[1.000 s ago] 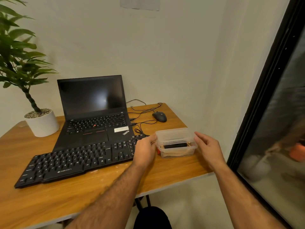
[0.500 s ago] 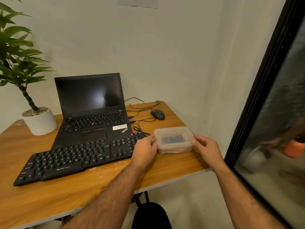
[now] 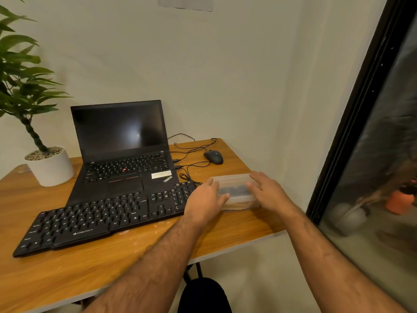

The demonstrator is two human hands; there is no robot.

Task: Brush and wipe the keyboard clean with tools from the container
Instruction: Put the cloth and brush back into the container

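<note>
A clear plastic container (image 3: 235,180) with a lid stands on the wooden table (image 3: 243,222), just right of the black keyboard (image 3: 101,218). Something dark shows through its lid; its contents are otherwise blurred. My left hand (image 3: 206,201) grips the container's left end, thumb on the lid's near edge and a finger round the far corner. My right hand (image 3: 268,192) lies over the right part of the lid with its fingers spread and fairly straight. The keyboard lies slanted in front of the laptop.
An open black laptop (image 3: 121,141) stands behind the keyboard. A black mouse (image 3: 214,157) and loose cables (image 3: 189,170) lie behind the container. A potted plant (image 3: 48,166) stands at far left. The table's right edge is close to a dark glass door (image 3: 372,154).
The container has come down to rest on the table. My right hand has moved from the container's right end up onto the lid. My left hand has stayed at the left end.
</note>
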